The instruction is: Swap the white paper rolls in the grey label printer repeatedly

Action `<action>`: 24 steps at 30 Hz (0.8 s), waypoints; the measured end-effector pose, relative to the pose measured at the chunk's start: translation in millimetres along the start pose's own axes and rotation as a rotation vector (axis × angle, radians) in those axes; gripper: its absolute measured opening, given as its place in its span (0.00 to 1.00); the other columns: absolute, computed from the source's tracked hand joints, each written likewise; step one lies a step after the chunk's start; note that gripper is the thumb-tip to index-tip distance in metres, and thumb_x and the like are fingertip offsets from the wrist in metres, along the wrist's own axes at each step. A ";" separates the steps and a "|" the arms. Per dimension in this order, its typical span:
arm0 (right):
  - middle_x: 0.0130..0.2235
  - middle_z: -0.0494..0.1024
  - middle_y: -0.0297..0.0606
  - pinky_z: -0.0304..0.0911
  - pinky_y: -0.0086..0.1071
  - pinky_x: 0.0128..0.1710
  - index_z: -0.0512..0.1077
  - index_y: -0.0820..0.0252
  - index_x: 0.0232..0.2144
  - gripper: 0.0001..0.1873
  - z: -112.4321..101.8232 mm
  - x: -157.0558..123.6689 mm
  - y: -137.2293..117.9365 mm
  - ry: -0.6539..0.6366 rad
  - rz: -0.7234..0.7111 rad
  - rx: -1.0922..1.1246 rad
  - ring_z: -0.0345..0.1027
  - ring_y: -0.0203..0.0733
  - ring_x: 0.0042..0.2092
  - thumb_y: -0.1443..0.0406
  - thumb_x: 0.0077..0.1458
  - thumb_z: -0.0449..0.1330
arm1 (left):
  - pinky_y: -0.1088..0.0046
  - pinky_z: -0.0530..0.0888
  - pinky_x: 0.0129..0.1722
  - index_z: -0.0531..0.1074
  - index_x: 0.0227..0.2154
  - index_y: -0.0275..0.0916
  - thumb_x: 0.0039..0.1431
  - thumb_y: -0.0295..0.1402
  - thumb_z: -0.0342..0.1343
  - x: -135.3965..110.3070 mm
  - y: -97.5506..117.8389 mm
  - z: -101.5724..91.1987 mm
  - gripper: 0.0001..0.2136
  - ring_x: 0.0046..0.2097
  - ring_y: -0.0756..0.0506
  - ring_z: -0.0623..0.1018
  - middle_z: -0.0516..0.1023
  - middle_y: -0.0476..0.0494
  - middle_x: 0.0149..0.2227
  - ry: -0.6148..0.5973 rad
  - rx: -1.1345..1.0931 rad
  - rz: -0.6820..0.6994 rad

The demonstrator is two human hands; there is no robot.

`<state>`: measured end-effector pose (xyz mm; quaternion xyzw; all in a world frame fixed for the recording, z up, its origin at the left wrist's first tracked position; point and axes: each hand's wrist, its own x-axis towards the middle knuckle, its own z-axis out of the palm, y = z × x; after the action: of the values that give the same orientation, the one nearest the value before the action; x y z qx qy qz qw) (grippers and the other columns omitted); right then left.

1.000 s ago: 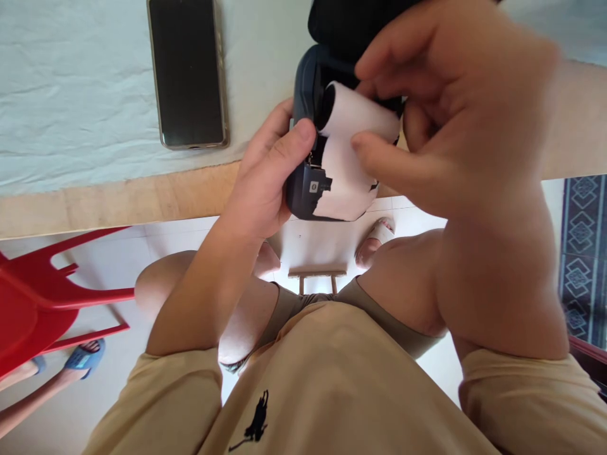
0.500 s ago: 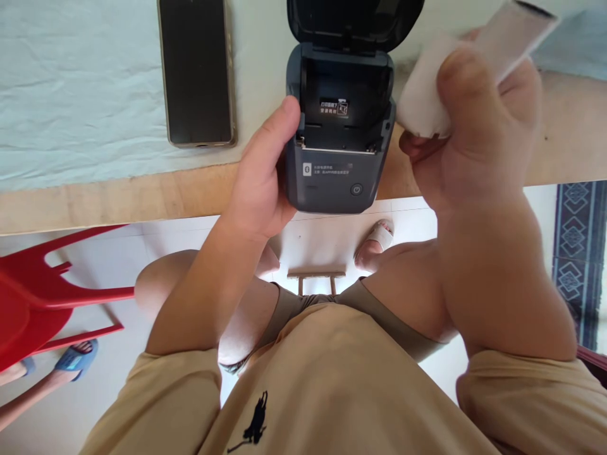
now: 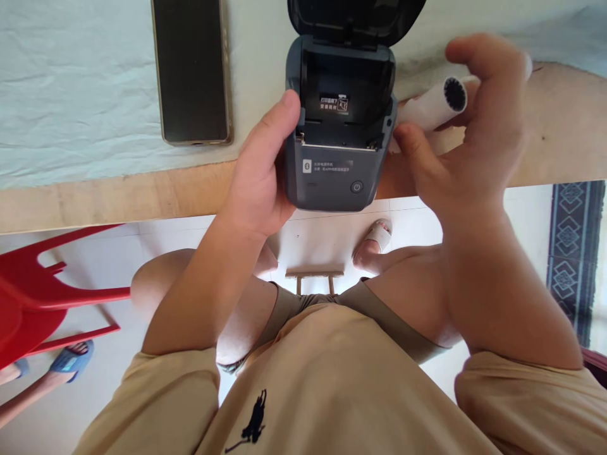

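My left hand [image 3: 265,167] is wrapped around the left side of a dark grey portable label printer [image 3: 327,180], its thumb on the edge of the housing. The printer's black lid [image 3: 355,19] stands raised, and the paper bay [image 3: 346,82] shows a small printed label and no roll. To the right of the printer, my right hand [image 3: 488,133] grips a white paper roll [image 3: 424,110] between the thumb and the lower fingers, with the index finger lifted off. The roll's hollow, dark-lined end faces up and right; its left end is partly hidden behind the printer.
A black-screened phone [image 3: 192,69] lies on the pale cloth [image 3: 76,95] to the left. Along the table runs a bare wooden edge [image 3: 109,199]. Below left are a red plastic chair [image 3: 28,297] and another person's slippered foot [image 3: 73,360].
My right hand has lowered and turned the paper roll, bringing it closer to the printer's right side, and its index finger has lifted. My left hand and the printer stay nearly in place.
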<state>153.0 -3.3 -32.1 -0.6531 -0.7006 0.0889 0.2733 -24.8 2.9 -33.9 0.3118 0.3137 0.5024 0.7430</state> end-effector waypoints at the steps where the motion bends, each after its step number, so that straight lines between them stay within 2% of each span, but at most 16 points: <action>1: 0.48 0.57 0.28 0.60 0.22 0.47 0.51 0.48 0.47 0.27 0.4 -0.4 1.6 -0.034 -0.016 -0.036 0.58 0.22 0.45 0.55 0.41 0.50 | 0.75 0.74 0.36 0.70 0.32 0.40 0.52 0.39 0.40 0.4 -0.1 -0.1 0.15 0.47 0.48 0.70 0.72 0.54 0.37 -0.002 0.001 0.002; 2: 0.48 0.58 0.27 0.59 0.27 0.50 0.51 0.46 0.47 0.27 1.1 -0.8 3.0 -0.075 -0.031 -0.067 0.57 0.25 0.48 0.56 0.42 0.49 | 0.76 0.74 0.35 0.70 0.32 0.41 0.52 0.38 0.40 0.8 -0.1 -0.3 0.14 0.48 0.48 0.70 0.72 0.54 0.36 -0.010 -0.002 0.003; 4: 0.46 0.60 0.28 0.58 0.34 0.50 0.49 0.44 0.48 0.28 2.6 -1.9 4.5 -0.135 -0.056 -0.110 0.57 0.29 0.49 0.56 0.42 0.49 | 0.76 0.74 0.34 0.70 0.30 0.41 0.52 0.38 0.40 1.4 0.1 -1.0 0.14 0.49 0.48 0.69 0.73 0.55 0.36 -0.033 -0.017 0.006; 6: 0.45 0.61 0.29 0.59 0.34 0.49 0.49 0.44 0.49 0.29 2.4 -3.1 4.3 -0.141 -0.089 -0.122 0.58 0.29 0.47 0.57 0.42 0.49 | 0.76 0.75 0.33 0.70 0.29 0.41 0.52 0.37 0.40 1.7 0.0 -1.8 0.13 0.50 0.48 0.68 0.73 0.56 0.36 -0.052 -0.034 0.015; 10: 0.43 0.61 0.31 0.59 0.24 0.46 0.55 0.50 0.45 0.23 -6.7 -2.5 3.5 0.057 -0.124 -0.082 0.57 0.24 0.44 0.59 0.43 0.46 | 0.75 0.75 0.34 0.70 0.31 0.41 0.53 0.37 0.40 1.6 -0.9 -2.3 0.13 0.48 0.48 0.69 0.73 0.55 0.36 -0.066 -0.029 0.022; 12: 0.43 0.59 0.34 0.58 0.23 0.42 0.55 0.54 0.45 0.22 -11.9 0.4 6.7 0.192 -0.069 -0.062 0.57 0.24 0.42 0.59 0.44 0.45 | 0.74 0.74 0.36 0.70 0.32 0.41 0.53 0.37 0.40 1.3 -1.0 -1.9 0.14 0.46 0.49 0.71 0.73 0.55 0.36 -0.070 -0.024 0.013; 14: 0.45 0.58 0.35 0.57 0.23 0.42 0.54 0.57 0.45 0.23 -14.3 4.6 13.8 0.272 0.013 -0.051 0.55 0.25 0.44 0.60 0.43 0.47 | 0.74 0.74 0.36 0.70 0.32 0.41 0.53 0.37 0.40 1.0 -0.9 -1.5 0.14 0.46 0.48 0.71 0.74 0.54 0.36 -0.073 -0.021 0.009; 16: 0.45 0.56 0.36 0.55 0.25 0.47 0.57 0.59 0.43 0.24 -13.7 8.8 22.8 0.247 0.089 -0.037 0.52 0.27 0.46 0.61 0.40 0.51 | 0.74 0.75 0.34 0.70 0.32 0.41 0.53 0.37 0.40 0.8 -0.8 -1.0 0.14 0.47 0.48 0.70 0.74 0.55 0.36 -0.071 -0.021 0.018; 19: 0.44 0.56 0.36 0.51 0.27 0.52 0.59 0.56 0.42 0.24 -11.5 12.0 31.7 0.126 0.171 0.027 0.50 0.27 0.47 0.62 0.37 0.54 | 0.74 0.75 0.33 0.70 0.32 0.41 0.53 0.37 0.40 1.1 -1.0 -0.4 0.14 0.48 0.47 0.70 0.74 0.55 0.35 -0.064 -0.023 0.036; 21: 0.44 0.56 0.35 0.51 0.27 0.52 0.59 0.54 0.42 0.24 -11.2 11.9 30.0 0.090 0.218 0.115 0.50 0.25 0.45 0.63 0.38 0.53 | 0.74 0.75 0.33 0.70 0.32 0.41 0.53 0.37 0.40 1.5 -1.2 -0.2 0.14 0.48 0.47 0.70 0.74 0.55 0.35 -0.065 -0.024 0.036; 24: 0.43 0.58 0.31 0.49 0.25 0.52 0.62 0.55 0.40 0.21 -11.8 11.4 20.7 0.103 0.275 0.339 0.50 0.22 0.45 0.65 0.37 0.53 | 0.73 0.75 0.34 0.70 0.33 0.39 0.53 0.38 0.40 2.3 -1.7 -0.7 0.15 0.47 0.47 0.70 0.74 0.54 0.35 -0.065 -0.026 0.031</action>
<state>176.8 7.7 -29.2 -0.6911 -0.5650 0.2081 0.3998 -23.7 4.7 -36.0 0.3232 0.2778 0.5075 0.7489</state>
